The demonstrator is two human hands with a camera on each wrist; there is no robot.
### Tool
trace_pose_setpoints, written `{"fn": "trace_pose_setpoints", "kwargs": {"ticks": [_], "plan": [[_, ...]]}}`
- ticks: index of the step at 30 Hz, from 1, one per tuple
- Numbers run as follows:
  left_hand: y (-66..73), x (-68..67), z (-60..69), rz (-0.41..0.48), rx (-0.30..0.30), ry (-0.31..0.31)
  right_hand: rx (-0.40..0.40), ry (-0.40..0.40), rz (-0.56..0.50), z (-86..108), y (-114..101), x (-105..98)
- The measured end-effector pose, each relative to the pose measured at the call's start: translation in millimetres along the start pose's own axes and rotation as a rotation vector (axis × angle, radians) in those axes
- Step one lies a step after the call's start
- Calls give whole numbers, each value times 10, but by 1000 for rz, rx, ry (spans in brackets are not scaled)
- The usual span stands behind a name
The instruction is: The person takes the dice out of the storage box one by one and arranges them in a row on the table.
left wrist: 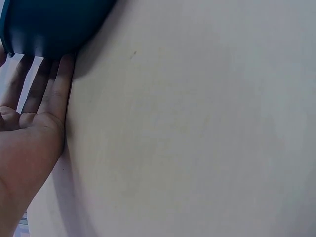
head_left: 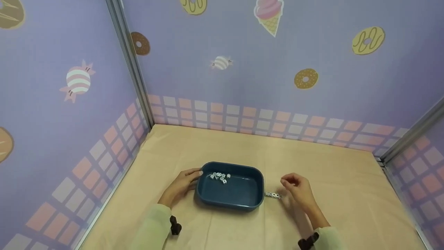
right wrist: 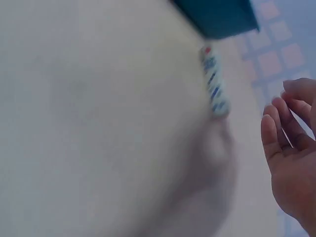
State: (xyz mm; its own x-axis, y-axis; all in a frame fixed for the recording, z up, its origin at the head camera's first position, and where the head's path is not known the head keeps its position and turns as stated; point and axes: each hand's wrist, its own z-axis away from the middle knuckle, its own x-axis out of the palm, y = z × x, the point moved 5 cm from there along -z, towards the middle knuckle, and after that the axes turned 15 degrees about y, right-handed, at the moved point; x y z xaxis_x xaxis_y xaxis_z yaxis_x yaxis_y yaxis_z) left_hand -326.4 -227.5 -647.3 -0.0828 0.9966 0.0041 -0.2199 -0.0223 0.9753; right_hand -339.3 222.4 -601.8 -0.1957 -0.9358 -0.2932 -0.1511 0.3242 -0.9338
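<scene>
A dark blue rectangular dish stands on the cloth, with several white dice heaped in its far left corner. My left hand holds the dish's left side, thumb at the rim and long fingers against the outer wall. Just right of the dish lies a short row of dice, touching one another; the same row is blurred in the right wrist view. Above and right of that row hovers my right hand, fingers loosely bent and thumb near the index fingertip. I see nothing between them.
A cream cloth covers the table. Purple walls with printed sweets stand at the back and sides, joined by grey metal posts. Dark wrist cameras sit at both sleeves.
</scene>
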Motion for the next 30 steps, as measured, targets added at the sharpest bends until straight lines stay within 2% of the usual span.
{"fn": "trace_pose_setpoints", "kwargs": {"ticks": [5, 8, 11, 15, 19, 30], "plan": [[6, -27, -19, -5, -4, 14, -198, 2, -7, -122, -463, 417], [2, -21, -21, -4, -5, 14, -269, -21, -17, -139, -661, 714], [-6, 7, -20, 8, -4, -2, -294, -49, 8, -119, -754, 981], [-12, 33, -15, 14, -2, -19, -299, -78, 65, -67, -755, 1266], [1, 24, -13, 13, -9, -9, -318, -91, 109, -6, -717, 1472], [10, 6, -4, 39, -35, -31, -460, -94, 258, 116, -625, 1802]]}}
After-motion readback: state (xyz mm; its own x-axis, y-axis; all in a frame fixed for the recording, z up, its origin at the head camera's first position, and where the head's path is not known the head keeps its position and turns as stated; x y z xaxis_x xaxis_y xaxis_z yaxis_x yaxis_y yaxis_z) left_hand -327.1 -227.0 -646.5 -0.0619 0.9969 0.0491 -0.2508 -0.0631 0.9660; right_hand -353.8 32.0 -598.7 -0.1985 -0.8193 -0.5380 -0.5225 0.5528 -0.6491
